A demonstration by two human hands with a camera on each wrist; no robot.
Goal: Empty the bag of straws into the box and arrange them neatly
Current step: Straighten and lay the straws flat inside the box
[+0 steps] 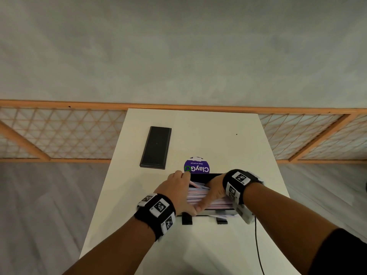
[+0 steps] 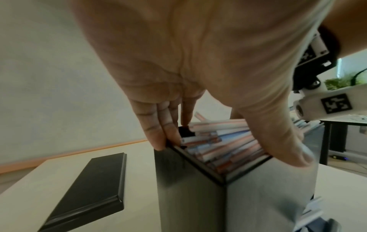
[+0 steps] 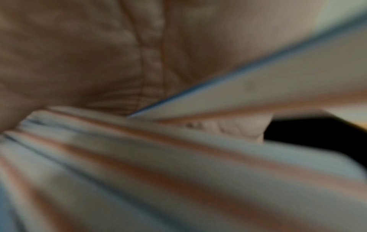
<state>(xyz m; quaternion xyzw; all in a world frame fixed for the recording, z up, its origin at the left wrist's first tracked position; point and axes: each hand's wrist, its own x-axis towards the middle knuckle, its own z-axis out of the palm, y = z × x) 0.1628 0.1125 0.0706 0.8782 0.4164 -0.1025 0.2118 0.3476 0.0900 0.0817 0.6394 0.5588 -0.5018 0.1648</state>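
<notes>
A black box (image 1: 199, 176) (image 2: 188, 196) stands on the white table (image 1: 198, 255), filled with red, blue and white striped straws (image 1: 196, 195) (image 2: 222, 144) (image 3: 178, 172) lying lengthwise. My left hand (image 1: 178, 187) (image 2: 198, 62) is at the box's left end, with straight fingers (image 2: 158, 133) against its far corner and the thumb (image 2: 288, 141) over the near rim. My right hand (image 1: 214, 189) (image 3: 99, 55) lies palm down on the straws inside the box; its fingers are hidden. No bag shows clearly.
The flat black lid (image 1: 155, 147) (image 2: 87, 191) lies to the far left of the box. A purple round label (image 1: 196, 167) sits just behind the box. A few loose straws (image 1: 224, 216) poke out at the box's near right. A black cable (image 1: 258, 245) runs off the table's right.
</notes>
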